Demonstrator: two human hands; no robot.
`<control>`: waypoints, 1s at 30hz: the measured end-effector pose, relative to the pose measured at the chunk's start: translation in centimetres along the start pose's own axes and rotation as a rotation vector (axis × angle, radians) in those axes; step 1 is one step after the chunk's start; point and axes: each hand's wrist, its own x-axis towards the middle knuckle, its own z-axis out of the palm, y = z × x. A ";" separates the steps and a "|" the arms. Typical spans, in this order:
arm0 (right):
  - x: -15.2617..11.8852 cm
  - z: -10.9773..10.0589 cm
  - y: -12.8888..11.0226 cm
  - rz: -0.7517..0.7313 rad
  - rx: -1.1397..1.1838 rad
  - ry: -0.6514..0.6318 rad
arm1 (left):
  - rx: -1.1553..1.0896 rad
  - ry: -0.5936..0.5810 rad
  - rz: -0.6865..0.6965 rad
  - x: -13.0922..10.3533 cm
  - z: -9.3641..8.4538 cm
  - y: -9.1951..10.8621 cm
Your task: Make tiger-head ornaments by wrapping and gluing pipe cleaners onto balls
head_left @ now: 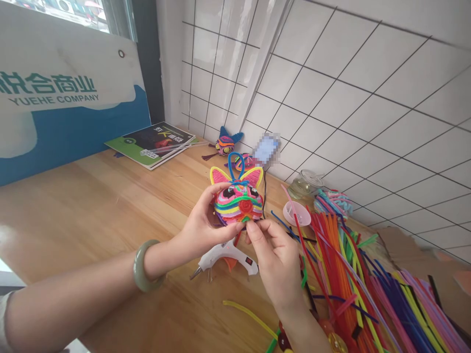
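A colourful striped animal-head figure (238, 202) with pink ears edged in yellow and a blue loop on top is held up above the table. My left hand (200, 220) wraps round its left side and lower edge, fingers behind it. At its lower edge, my right hand (275, 255) pinches with thumb and forefinger, close to the left thumb; what lies between those fingertips is too small to tell. Below the figure, a white glue gun (228, 252) lies on the wooden table (110, 220). A green bangle (142, 267) circles my left wrist.
Bundles of coloured pipe cleaners (331, 255) spread across the right side. A pink dish (296, 214) and glass jar (305, 184) stand near the tiled wall. Behind are two similar figures (225, 143), a blurred phone (266, 148), and a magazine (152, 142).
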 end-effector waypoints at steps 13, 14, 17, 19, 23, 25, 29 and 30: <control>0.4 0.0 0.3 0.095 0.055 -0.024 | -0.136 -0.052 -0.192 0.0 0.0 0.2; 0.4 0.0 0.3 0.104 0.062 -0.028 | -0.143 -0.060 -0.200 0.0 0.0 0.2; 0.5 -0.1 0.4 0.127 0.079 -0.033 | -0.156 -0.080 -0.237 -0.1 -0.4 0.2; 0.5 -0.1 0.5 0.137 0.082 -0.034 | -0.167 -0.085 -0.279 -0.3 -0.8 0.0; 0.6 0.0 0.6 0.140 0.082 -0.039 | -0.216 -0.080 -0.382 -0.6 -1.3 -0.4; 0.6 0.0 0.6 0.136 0.081 -0.042 | -0.202 -0.063 -0.394 -0.6 -1.3 -0.4; 0.6 0.1 0.6 0.124 0.079 -0.044 | -0.170 -0.030 -0.387 -0.3 -0.8 0.1; 0.6 0.1 0.6 0.124 0.078 -0.044 | -0.177 -0.029 -0.380 -0.2 -0.7 0.2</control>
